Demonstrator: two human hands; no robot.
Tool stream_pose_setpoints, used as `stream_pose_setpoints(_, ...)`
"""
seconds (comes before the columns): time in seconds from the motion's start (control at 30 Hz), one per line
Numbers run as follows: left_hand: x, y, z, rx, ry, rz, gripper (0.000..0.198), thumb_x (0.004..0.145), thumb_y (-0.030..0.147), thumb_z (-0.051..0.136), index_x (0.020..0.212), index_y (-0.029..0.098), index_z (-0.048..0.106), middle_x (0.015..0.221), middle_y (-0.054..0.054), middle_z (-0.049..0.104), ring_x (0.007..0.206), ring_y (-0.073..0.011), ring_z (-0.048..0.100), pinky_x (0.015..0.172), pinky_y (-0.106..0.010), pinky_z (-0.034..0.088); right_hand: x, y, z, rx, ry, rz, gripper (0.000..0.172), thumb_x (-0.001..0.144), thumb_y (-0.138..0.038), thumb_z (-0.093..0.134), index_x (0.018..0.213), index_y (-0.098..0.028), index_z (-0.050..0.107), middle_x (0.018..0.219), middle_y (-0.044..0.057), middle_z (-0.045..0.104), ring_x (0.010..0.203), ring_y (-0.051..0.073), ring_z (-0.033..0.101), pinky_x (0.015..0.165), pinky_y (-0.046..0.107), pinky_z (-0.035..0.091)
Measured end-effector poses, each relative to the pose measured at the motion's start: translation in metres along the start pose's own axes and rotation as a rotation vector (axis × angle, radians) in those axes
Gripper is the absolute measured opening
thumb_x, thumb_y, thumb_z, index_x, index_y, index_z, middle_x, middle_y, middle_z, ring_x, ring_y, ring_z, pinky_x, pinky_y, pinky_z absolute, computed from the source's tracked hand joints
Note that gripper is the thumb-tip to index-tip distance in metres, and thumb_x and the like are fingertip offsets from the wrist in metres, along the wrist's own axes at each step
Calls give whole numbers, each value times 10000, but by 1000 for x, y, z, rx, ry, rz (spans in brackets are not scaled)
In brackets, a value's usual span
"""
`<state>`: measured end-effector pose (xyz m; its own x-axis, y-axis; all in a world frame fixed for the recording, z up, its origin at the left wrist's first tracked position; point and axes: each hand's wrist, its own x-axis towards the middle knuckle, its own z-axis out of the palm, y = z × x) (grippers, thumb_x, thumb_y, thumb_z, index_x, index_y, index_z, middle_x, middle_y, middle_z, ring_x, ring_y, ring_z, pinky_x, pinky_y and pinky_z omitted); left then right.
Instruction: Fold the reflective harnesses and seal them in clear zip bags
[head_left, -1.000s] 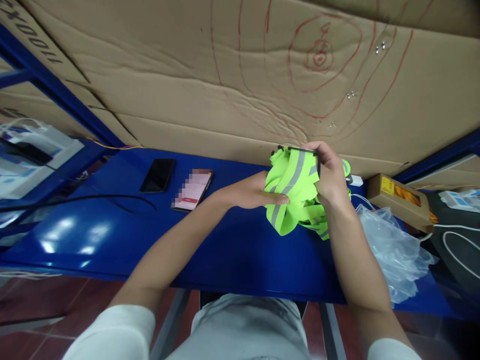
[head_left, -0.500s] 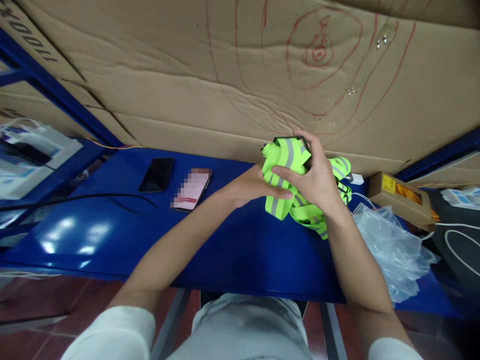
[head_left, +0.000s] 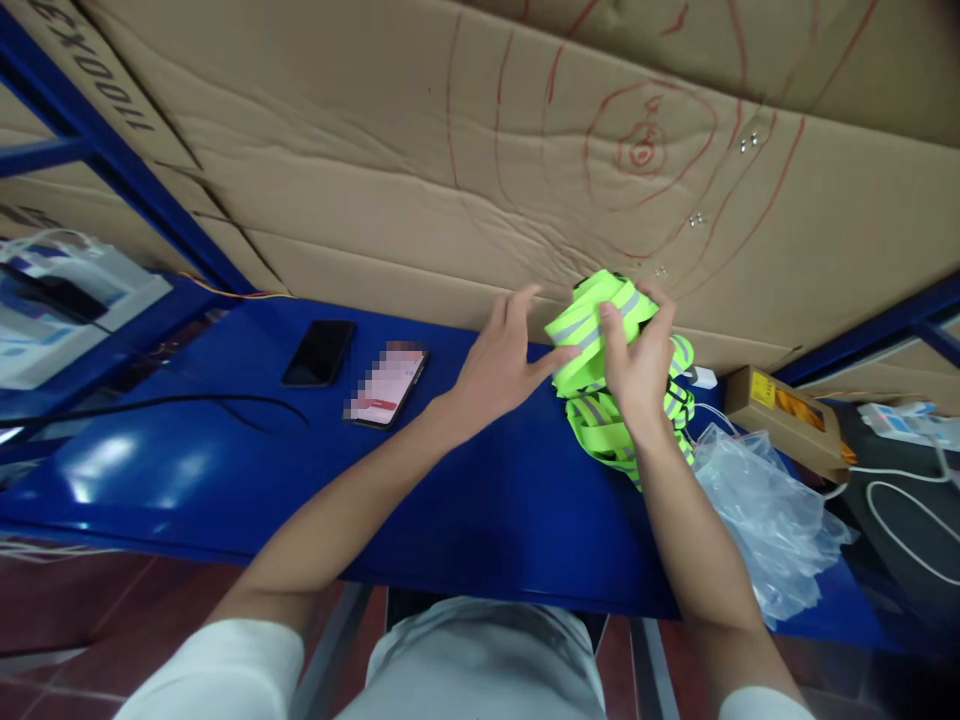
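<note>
A neon yellow-green reflective strap vest with grey stripes is bunched up above the blue table, near the cardboard wall. My right hand grips the bundle from the front, thumb on its top fold. My left hand is beside it with fingers spread, only the thumb tip touching the left edge of the fabric. More of the straps hang down under my right hand onto the table.
Two phones lie at the left: a dark one and one with a lit screen. Crumpled clear plastic bags sit at the right, with a brown box and white cables beyond. A black cable crosses the left.
My left hand has let go of the fabric and opened its fingers. My right hand has turned the bundle and pushed it farther toward the cardboard wall.
</note>
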<state>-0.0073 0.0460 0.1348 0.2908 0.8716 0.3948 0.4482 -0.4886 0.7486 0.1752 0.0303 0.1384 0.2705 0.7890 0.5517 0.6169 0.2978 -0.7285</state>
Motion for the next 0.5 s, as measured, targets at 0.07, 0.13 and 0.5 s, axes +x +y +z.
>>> stream_pose_setpoints(0.07,-12,12,5,41,170,173,709,964,611,592,1469,137,439,1466,-207,532,1406,-329,494,1177,-461,402,6,7,-4,-30,86,22,678,947,-643,597,1427,-180,474,1221,165,688,1031,288,704,954,423,523)
stream_pose_setpoints(0.13,-27,27,20,-1,212,302,585,1052,506,460,1498,132,402,1548,-221,449,1505,-308,382,1265,-479,289,10,12,-6,-47,129,33,689,953,-638,590,1447,-179,451,1189,162,694,1022,295,706,944,431,523)
stream_pose_setpoints(0.5,6,57,66,-641,271,-59,686,1059,648,235,1641,290,172,1775,-21,102,1646,-177,54,1351,-358,106,-27,-23,28,532,168,88,501,1023,-530,492,1391,-223,348,1369,138,613,1207,202,663,1095,434,529)
